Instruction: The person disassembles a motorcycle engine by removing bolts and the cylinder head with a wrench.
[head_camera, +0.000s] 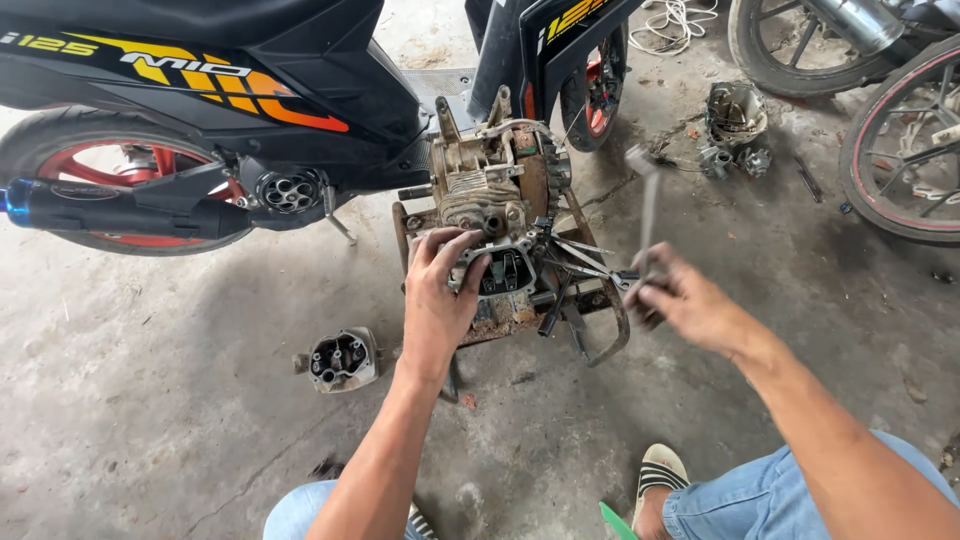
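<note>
A dirty motorcycle engine (490, 185) stands on a rusty metal stand (600, 345) on the concrete floor. My left hand (438, 295) rests on the engine's cylinder head cover (505, 265), fingers spread over its left side. My right hand (680, 305) is closed around the handle of a T-shaped wrench (648, 195), which points upward and is blurred with motion, to the right of the engine. Several tools (570, 275) lie on the stand between my hands.
A black scooter (220, 90) with orange graphics and a red rear wheel stands behind the engine. A removed engine part (342, 358) lies on the floor at left. Carburettor parts (735, 135) and other wheels (900, 150) are at upper right. My knees and sandal (658, 470) are below.
</note>
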